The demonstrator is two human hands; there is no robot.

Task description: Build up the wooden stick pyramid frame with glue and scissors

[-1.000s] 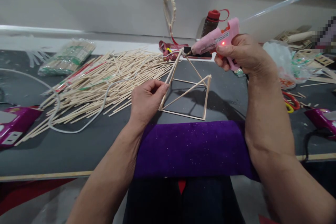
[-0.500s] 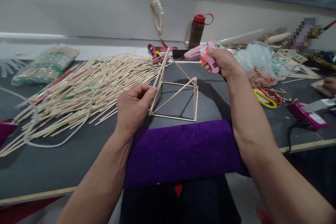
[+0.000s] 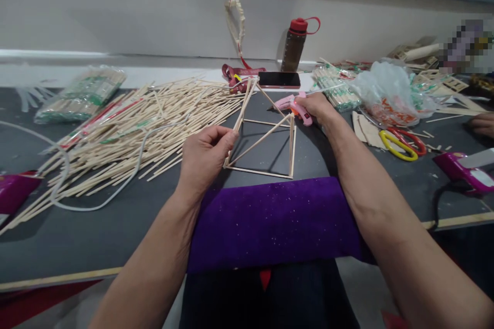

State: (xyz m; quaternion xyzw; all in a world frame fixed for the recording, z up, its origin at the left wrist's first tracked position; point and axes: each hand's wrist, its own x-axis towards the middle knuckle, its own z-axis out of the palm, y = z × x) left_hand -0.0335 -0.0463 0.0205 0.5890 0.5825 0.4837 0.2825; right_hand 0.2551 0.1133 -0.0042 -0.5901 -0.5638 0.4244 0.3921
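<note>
A small open frame of thin wooden sticks [image 3: 258,171] stands on the table, with slanting pieces rising at its left and across its middle. At its left side my left hand [image 3: 208,157] is closed, thumb and forefinger pinching a wooden stick [image 3: 241,110] that leans up to the frame's top corner. Behind the frame's right upright, my right hand [image 3: 317,107] grips a pink glue gun [image 3: 285,102] by its rear, low over the table. The gun's nozzle points left. Part of its handle and my fingertips are hidden.
Loose sticks [image 3: 154,139] and a white cord [image 3: 133,164] spread at left, beside a wrapped bundle [image 3: 83,93]. A phone [image 3: 280,80] and bottle [image 3: 295,46] are behind. Scissors [image 3: 399,146] and a plastic bag [image 3: 391,92] lie right. A purple cloth [image 3: 270,223] is in front; another person's hand [image 3: 482,124] shows right.
My right hand has brought the glue gun down and away from the frame's top corner, uncovering the phone. My left hand keeps its pinch. The view has shifted slightly.
</note>
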